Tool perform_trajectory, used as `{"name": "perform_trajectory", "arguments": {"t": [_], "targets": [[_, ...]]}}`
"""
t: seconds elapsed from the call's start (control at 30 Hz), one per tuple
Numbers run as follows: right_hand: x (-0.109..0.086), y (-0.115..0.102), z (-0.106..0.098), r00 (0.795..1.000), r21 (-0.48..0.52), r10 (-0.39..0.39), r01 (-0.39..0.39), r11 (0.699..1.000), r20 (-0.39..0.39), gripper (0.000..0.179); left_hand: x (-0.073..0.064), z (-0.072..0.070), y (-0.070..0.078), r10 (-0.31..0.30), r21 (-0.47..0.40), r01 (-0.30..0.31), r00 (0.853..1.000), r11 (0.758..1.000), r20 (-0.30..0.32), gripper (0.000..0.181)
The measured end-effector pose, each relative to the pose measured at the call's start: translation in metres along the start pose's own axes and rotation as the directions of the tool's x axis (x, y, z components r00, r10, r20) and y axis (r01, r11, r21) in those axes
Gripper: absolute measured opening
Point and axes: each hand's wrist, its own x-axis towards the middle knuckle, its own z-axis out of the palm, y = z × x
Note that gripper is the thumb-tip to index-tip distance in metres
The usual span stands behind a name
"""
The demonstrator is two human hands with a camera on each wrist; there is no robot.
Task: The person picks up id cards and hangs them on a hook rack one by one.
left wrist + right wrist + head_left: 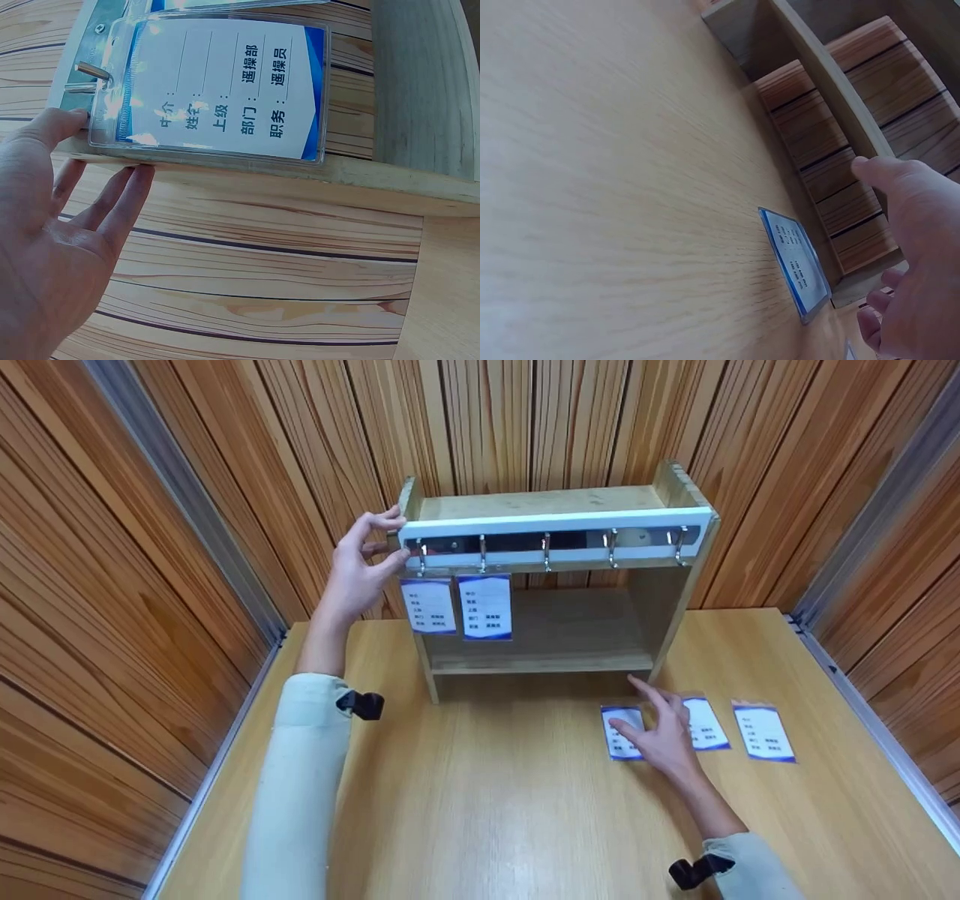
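My left hand point(360, 562) holds the left end of a wooden shelf point(540, 664), thumb on the front of its hook rail point(517, 561) and fingers against the side panel. From the rail's two leftmost hooks hang a name badge point(430, 607) in a clear sleeve and a second badge point(486, 607). The left wrist view shows the nearer hanging badge point(225, 90) large, just beside the thumb. Over the table, my right hand point(664, 739) is spread with nothing in its grasp. Beneath its thumb lies a badge point(621, 741); another badge point(707, 726) is partly hidden behind the hand.
A further badge point(763, 733) lies at the right on the wooden table point(480, 810). The three hooks on the right of the rail carry nothing. Wood-patterned walls point(187, 510) enclose the back and both sides, with metal strips along the table's edges.
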Motion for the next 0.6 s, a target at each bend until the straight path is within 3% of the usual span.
{"name": "perform_trajectory", "arguments": {"t": [0.6], "targets": [[0.001, 0.019, 0.012, 0.997, -0.073, 0.058, -0.055, 0.996, 0.048, 0.078, 0.000, 0.001, 0.001, -0.014, -0.003, 0.014, 1.000, 1.000, 0.001, 0.037]]}}
